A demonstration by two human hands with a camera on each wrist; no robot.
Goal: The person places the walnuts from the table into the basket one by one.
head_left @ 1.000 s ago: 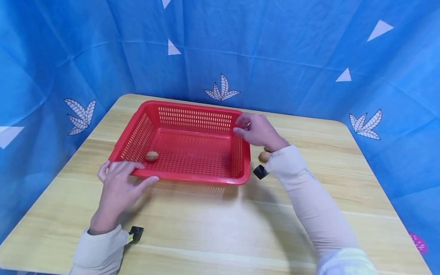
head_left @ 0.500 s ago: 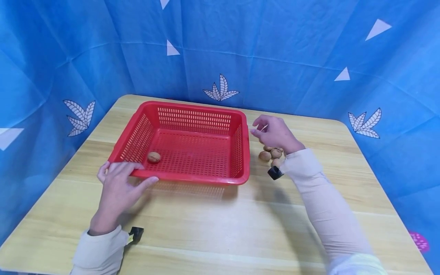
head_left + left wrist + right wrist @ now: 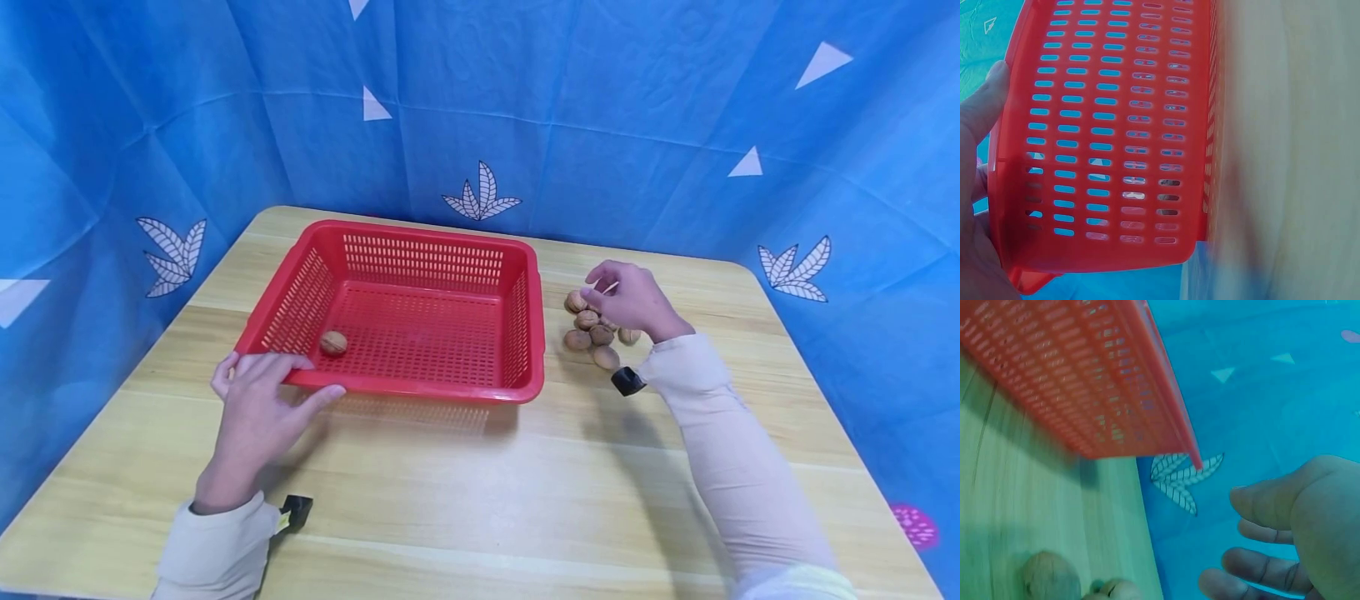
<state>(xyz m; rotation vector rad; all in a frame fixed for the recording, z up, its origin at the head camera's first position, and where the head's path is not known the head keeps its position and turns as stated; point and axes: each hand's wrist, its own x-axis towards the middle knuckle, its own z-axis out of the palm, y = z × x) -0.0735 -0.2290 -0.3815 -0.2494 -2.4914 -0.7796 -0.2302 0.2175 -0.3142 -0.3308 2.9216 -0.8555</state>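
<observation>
My left hand (image 3: 258,421) grips the near left corner of a red plastic basket (image 3: 420,387), its fingers over the rim. In the left wrist view the thumb (image 3: 994,94) lies along that rim. Inside the basket, close to this corner, sits one walnut (image 3: 333,342). Over on the right, my right hand (image 3: 633,297) is above a loose cluster of walnuts (image 3: 587,320) and partly hides it. The right wrist view shows its thumb and fingers loosely bent and apart, holding nothing. Two walnuts (image 3: 1051,578) appear below there.
The light wooden table (image 3: 450,492) carries the basket and the walnut cluster to its right. A blue patterned curtain (image 3: 615,125) surrounds the back and sides. Each wrist wears a small black camera (image 3: 628,381).
My right hand has moved from over the basket's right rim rightward to the walnuts, uncovering more of them. The walnut in the basket has shifted slightly. My left hand stays put.
</observation>
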